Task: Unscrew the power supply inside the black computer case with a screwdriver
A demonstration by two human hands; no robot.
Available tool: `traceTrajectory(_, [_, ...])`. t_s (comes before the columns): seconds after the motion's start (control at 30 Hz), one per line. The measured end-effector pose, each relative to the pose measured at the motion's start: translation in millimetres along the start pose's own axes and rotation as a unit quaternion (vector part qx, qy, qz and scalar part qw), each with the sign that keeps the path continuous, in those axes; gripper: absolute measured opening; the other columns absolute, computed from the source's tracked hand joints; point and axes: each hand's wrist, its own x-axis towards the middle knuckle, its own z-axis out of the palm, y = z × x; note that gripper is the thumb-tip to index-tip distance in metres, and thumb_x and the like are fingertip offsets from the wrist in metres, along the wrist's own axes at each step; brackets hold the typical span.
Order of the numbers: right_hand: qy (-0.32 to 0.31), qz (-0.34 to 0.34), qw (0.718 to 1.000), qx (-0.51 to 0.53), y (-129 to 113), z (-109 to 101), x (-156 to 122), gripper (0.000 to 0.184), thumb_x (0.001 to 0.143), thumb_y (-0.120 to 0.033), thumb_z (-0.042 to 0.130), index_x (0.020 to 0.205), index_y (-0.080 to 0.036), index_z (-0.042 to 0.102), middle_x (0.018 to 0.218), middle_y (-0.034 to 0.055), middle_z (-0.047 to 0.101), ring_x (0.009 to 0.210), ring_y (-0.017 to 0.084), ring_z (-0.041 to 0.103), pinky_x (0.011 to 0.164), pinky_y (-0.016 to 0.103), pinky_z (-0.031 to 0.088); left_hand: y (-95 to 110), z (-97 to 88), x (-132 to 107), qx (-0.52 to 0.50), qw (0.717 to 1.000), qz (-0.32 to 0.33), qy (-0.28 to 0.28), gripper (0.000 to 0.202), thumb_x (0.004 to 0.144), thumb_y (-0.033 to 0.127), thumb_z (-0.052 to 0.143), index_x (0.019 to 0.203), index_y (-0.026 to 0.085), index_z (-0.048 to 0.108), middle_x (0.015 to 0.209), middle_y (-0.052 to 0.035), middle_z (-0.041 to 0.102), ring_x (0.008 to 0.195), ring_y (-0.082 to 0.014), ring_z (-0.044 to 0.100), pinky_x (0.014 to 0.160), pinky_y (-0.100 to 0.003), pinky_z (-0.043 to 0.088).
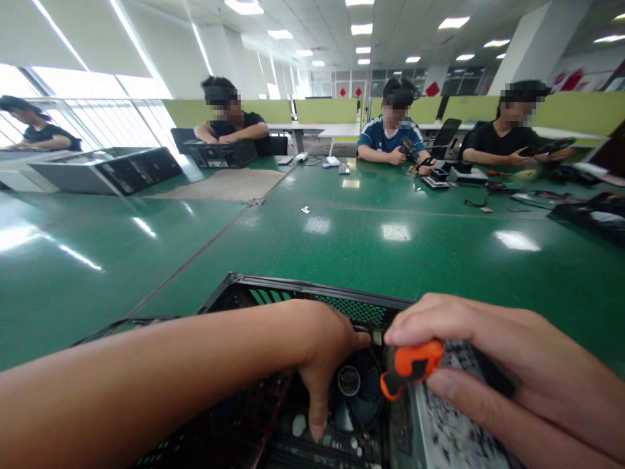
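Observation:
An opened black computer case (312, 286) lies in front of me, its inside facing up. Within it a round cooling fan (359, 397) shows, with a pale hub label. My left hand (325, 345) reaches into the case with thumb and fingers apart around the fan's left and upper side; whether it touches the fan is unclear. Pinched between thumb and fingers of my right hand (469, 352) is an orange and black screwdriver (415, 365), held over the case beside the fan. The screwdriver's tip is hidden. A silvery metal box (454, 391) sits under my right hand.
The green table (273, 241) stretches ahead. A small white piece (305, 210) lies on it. Computer cases (117, 169) stand at the far left, near a beige mat (219, 185). Several people sit across the table; one handles a dark tool (413, 150). Cables and parts (527, 198) lie at right.

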Motion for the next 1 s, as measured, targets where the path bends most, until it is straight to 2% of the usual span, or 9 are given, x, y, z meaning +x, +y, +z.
traceTrajectory(0.1, [0.028, 0.013, 0.998, -0.046, 9, -2, 3, 0.027, 0.098, -0.023, 0.049, 0.122, -0.034, 0.054, 0.118, -0.0005, 0.068, 0.105, 0.017, 0.066, 0.085, 0.026, 0.054, 6, -4.2, -4, 0.03, 0.998, -0.009, -0.051, 0.129, 0.037, 0.042, 0.085, 0.152, 0.023, 0.029, 0.14, -0.0132, 0.056, 0.121, -0.0343, 0.058, 0.101, -0.04, 0.045])
traceTrajectory(0.23, [0.038, 0.007, 0.998, -0.052, 14, 0, 9, 0.027, 0.098, -0.017, 0.045, 0.121, -0.03, 0.054, 0.116, 0.0005, 0.065, 0.105, 0.015, 0.062, 0.088, 0.027, 0.05, 11, -9.1, -6, 0.056, 0.997, -0.015, -0.053, 0.13, 0.041, 0.037, 0.085, 0.154, 0.022, 0.022, 0.144, -0.0159, 0.052, 0.126, -0.0356, 0.054, 0.105, -0.043, 0.042])
traceTrajectory(0.43, [0.021, 0.008, 0.999, -0.044, 14, 4, 12, 0.03, 0.098, -0.015, 0.047, 0.123, -0.031, 0.053, 0.116, -0.0031, 0.066, 0.105, 0.012, 0.061, 0.089, 0.024, 0.048, 14, -12.8, -8, 0.064, 0.995, -0.019, -0.078, 0.13, 0.044, 0.032, 0.085, 0.155, 0.02, 0.018, 0.154, -0.0178, 0.037, 0.137, -0.0356, 0.043, 0.112, -0.044, 0.035])
traceTrajectory(0.67, [0.012, 0.007, 0.999, -0.038, 17, 5, 16, 0.029, 0.099, -0.017, 0.046, 0.124, -0.03, 0.053, 0.116, 0.0011, 0.066, 0.104, 0.016, 0.062, 0.087, 0.029, 0.051, 2, -0.6, -4, 0.006, 1.0, 0.015, 0.005, 0.126, 0.033, 0.038, 0.085, 0.148, 0.023, 0.037, 0.147, -0.0136, 0.049, 0.132, -0.0382, 0.048, 0.109, -0.047, 0.038])
traceTrajectory(0.8, [0.006, 0.013, 0.999, -0.036, 18, 6, 15, 0.03, 0.099, -0.016, 0.045, 0.125, -0.029, 0.052, 0.117, 0.0022, 0.065, 0.106, 0.017, 0.062, 0.088, 0.03, 0.051, 2, 0.0, -4, 0.022, 1.0, 0.012, -0.012, 0.123, 0.037, 0.043, 0.083, 0.149, 0.023, 0.036, 0.142, -0.0129, 0.054, 0.133, -0.0378, 0.046, 0.106, -0.046, 0.041])
traceTrajectory(1.0, [0.001, 0.004, 0.999, -0.042, 18, 7, 14, 0.029, 0.097, -0.014, 0.048, 0.121, -0.028, 0.053, 0.116, 0.0016, 0.065, 0.104, 0.016, 0.062, 0.089, 0.029, 0.05, 3, -1.4, -3, 0.022, 1.0, 0.003, -0.02, 0.125, 0.037, 0.039, 0.084, 0.15, 0.023, 0.033, 0.148, -0.0137, 0.048, 0.132, -0.0371, 0.048, 0.109, -0.045, 0.039])
